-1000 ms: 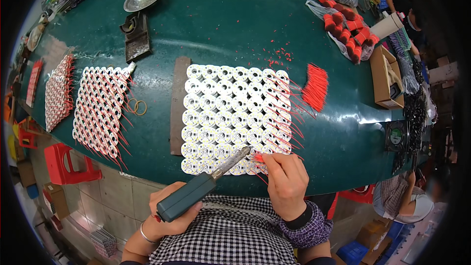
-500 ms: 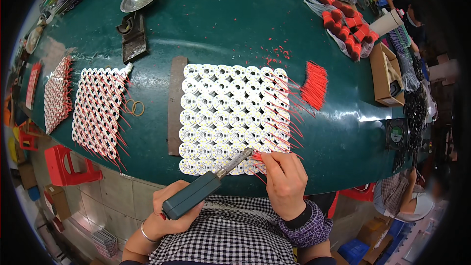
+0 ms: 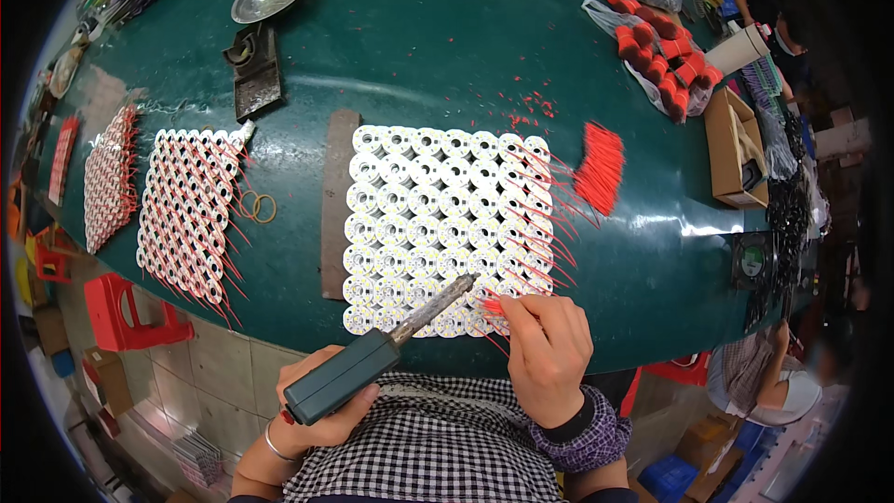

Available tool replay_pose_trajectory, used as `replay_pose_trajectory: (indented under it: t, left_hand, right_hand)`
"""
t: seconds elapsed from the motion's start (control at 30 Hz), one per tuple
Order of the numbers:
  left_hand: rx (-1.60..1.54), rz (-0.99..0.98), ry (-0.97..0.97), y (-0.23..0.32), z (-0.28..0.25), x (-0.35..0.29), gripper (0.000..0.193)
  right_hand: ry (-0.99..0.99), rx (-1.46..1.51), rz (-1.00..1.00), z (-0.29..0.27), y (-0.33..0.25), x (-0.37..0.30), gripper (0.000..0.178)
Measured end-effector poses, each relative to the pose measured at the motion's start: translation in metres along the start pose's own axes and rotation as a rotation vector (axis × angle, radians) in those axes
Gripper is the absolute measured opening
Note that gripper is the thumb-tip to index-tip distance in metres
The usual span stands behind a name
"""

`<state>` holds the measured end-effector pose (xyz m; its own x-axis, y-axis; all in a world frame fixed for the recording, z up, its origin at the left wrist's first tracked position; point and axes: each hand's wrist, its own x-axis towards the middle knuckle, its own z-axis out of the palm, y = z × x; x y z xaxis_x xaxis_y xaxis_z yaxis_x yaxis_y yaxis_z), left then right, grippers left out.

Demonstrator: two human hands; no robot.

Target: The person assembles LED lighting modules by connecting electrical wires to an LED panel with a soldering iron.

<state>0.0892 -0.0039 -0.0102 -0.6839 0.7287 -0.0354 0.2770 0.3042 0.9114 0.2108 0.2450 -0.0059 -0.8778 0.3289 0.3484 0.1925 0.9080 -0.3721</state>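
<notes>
The left hand is curled tight around the dark green handle of a soldering iron. The iron slants up and to the right from that grip, and its metal tip rests on the bottom row of a sheet of round white LED boards on the green table. The right hand sits just right of the tip, fingers bent down, pinching a thin red wire against the same row. A pile of loose red wires lies further up, past the right hand.

Soldering at the near edge of the board grid

My left hand grips the soldering iron; my right hand pinches a red wire on the white round boards.
</notes>
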Motion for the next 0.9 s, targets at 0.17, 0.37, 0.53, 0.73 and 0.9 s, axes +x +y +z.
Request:
replay_pose_trajectory:
  t: [0.17,0.37,0.53,0.73,0.9]
  left_hand:
    - [-0.074,-0.047,0.044,-0.006,0.003,0.0,0.03]
    - [-0.063,0.015,0.065,-0.005,0.004,0.01,0.029]
    - [0.017,0.041,0.004,0.0,0.001,0.015,0.026]
    - [-0.051,0.035,0.021,-0.002,0.006,0.017,0.024]
    - [-0.048,0.021,-0.003,0.002,0.004,0.02,0.023]
  right_hand:
    - [0.047,0.093,-0.026,0.008,0.003,0.009,0.03]
    - [0.024,0.106,-0.023,0.019,0.008,0.013,0.034]
    - [0.013,0.105,-0.021,0.02,0.009,0.013,0.035]
    - [0.009,0.106,-0.005,0.021,0.009,0.012,0.035]
    - [0.015,0.097,-0.001,0.022,0.009,0.011,0.034]
